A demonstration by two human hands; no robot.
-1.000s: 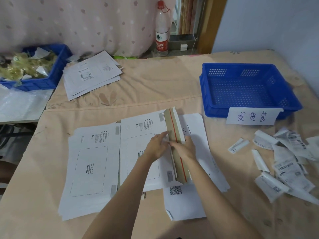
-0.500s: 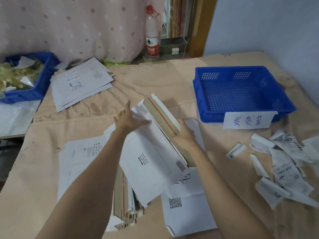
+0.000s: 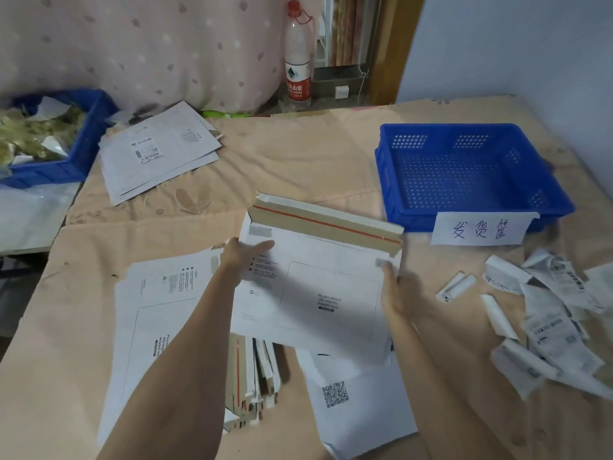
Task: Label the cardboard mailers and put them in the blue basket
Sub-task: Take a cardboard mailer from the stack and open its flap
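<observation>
White mailer (image 3: 318, 287), flap open, hangs above the desk (image 3: 298, 167) stack, gripped by left hand (image 3: 243, 257) and right hand (image 3: 393, 290); unlabelled, it seemingly needs a label (image 3: 544, 330) before the basket (image 3: 464, 171).

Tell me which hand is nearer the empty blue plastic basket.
Right. The right hand grips the held white cardboard mailer's edge just below-left of the basket; the left hand holds the mailer's far side.

Perforated blue basket (image 3: 550, 207), white mailers (image 3: 318, 293)
</observation>
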